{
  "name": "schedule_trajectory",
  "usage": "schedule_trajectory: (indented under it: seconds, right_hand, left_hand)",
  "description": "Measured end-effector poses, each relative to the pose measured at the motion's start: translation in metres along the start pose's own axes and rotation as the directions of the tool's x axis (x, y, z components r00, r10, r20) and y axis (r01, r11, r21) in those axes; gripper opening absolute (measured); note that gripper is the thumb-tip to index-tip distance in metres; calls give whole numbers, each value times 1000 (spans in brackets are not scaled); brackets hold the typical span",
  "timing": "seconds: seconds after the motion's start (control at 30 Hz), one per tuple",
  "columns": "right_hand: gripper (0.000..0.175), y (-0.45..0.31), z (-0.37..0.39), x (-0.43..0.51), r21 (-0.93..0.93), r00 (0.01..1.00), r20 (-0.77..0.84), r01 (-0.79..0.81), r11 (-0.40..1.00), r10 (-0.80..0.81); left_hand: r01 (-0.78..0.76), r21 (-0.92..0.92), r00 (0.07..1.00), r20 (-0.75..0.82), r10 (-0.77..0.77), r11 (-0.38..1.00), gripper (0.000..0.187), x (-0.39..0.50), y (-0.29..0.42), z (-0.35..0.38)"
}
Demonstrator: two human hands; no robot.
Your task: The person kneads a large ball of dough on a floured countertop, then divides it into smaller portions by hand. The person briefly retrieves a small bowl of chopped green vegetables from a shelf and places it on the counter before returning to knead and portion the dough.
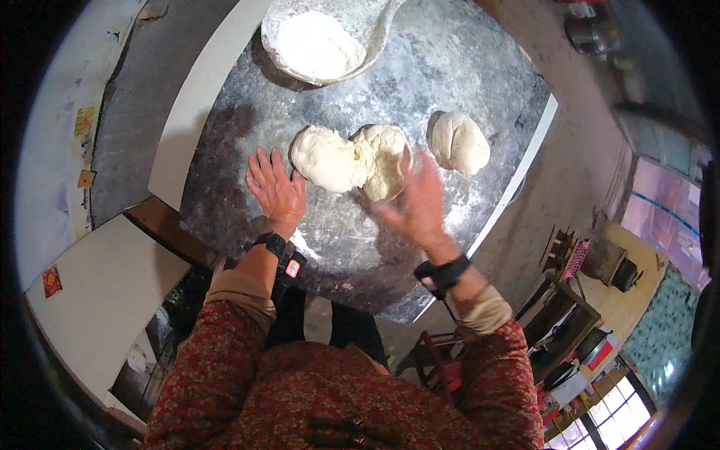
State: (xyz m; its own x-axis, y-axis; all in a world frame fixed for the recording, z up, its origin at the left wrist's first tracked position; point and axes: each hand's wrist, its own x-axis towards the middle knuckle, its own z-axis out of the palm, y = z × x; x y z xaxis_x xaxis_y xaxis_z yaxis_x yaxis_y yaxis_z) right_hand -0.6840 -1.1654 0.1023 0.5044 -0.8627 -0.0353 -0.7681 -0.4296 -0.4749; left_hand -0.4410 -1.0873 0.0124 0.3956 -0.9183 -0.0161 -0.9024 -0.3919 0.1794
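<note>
Two joined lumps of dough, a smooth left one [323, 160] and a rougher right one [385, 160], lie on a floured dark tabletop [337, 236]. My left hand [277, 188] rests with fingers spread just left of the smooth lump, its thumb by the dough's edge. My right hand [419, 197], blurred, is at the right edge of the rougher lump; whether it touches the dough is hard to tell. It holds nothing that I can see. A separate ball of dough [460, 143] with a crease sits farther right.
A wide flour-dusted scoop or basket [368, 64] holding white flour [318, 45] stands at the table's far side. The table's right edge has a white strip [506, 191]. A pale board [101, 292] lies at lower left, and a red stool [444, 365] stands below right.
</note>
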Motion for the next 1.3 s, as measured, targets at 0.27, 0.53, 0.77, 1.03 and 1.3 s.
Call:
schedule_trajectory:
  seconds: [0.27,0.53,0.77,1.03,1.3]
  right_hand:
    - [44,25,6,33,792,845,112,-394,467,523]
    - [56,9,-15,21,-130,895,-291,-386,913,337]
    - [74,-62,60,48,-3,978,83,191,982,-190]
    - [50,-76,24,36,800,892,223,-398,449,394]
    - [77,-77,11,-17,204,996,83,5,979,-23]
  left_hand:
    - [12,-7,1000,22,-12,1000,59,1,1,-1]
    - [5,2,1000,-3,-5,1000,60,0,0,0]
    - [5,-6,999,52,-5,1000,61,0,-2,1]
    - [29,-27,999,18,-29,999,58,0,1,0]
    - [-83,88,994,-68,89,993,82,-2,-12,14]
